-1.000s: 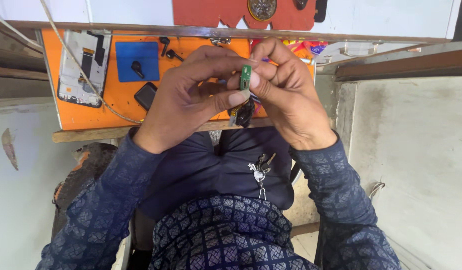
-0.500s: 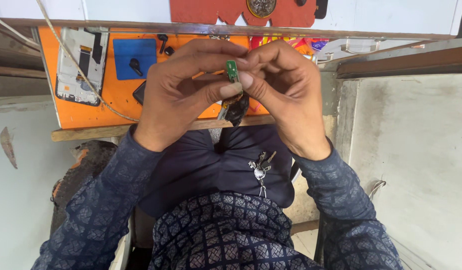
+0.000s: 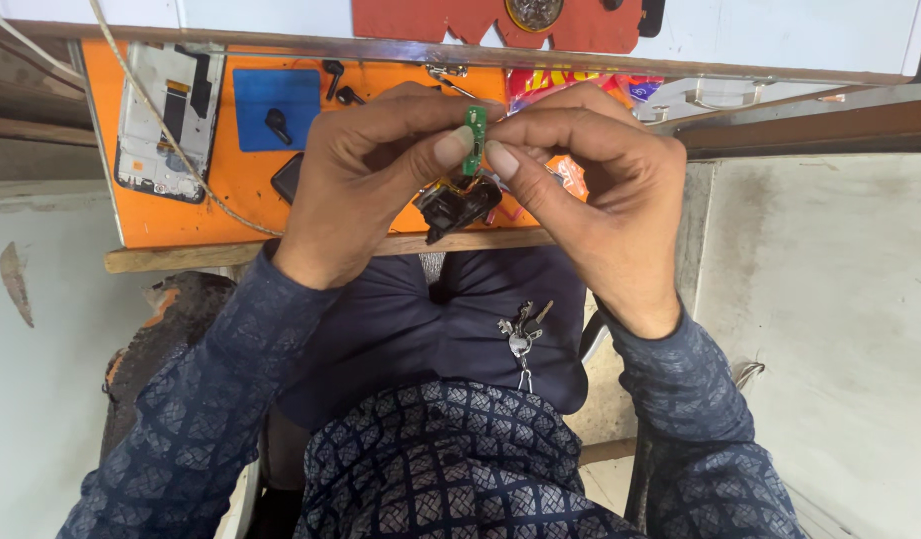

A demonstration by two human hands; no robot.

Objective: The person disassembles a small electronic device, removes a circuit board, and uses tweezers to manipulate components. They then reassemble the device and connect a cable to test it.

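Pinching a small green circuit board (image 3: 474, 140) between your left hand (image 3: 366, 180) and right hand (image 3: 595, 195), you hold it upright, long axis vertical, above the orange mat's (image 3: 251, 195) near edge. A black earbud case (image 3: 459, 205) hangs just below it. Behind your right hand lie red and yellow packets (image 3: 550, 88); a blue square pad (image 3: 276, 108) sits further left.

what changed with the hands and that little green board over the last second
Both hands rose slightly toward the orange mat, and the small green circuit board now stands more upright, pinched between both thumbs and forefingers. The black part hangs below it on thin wires, more exposed than before. Neither grip was released. The opened phone, blue pad and keys stayed put.
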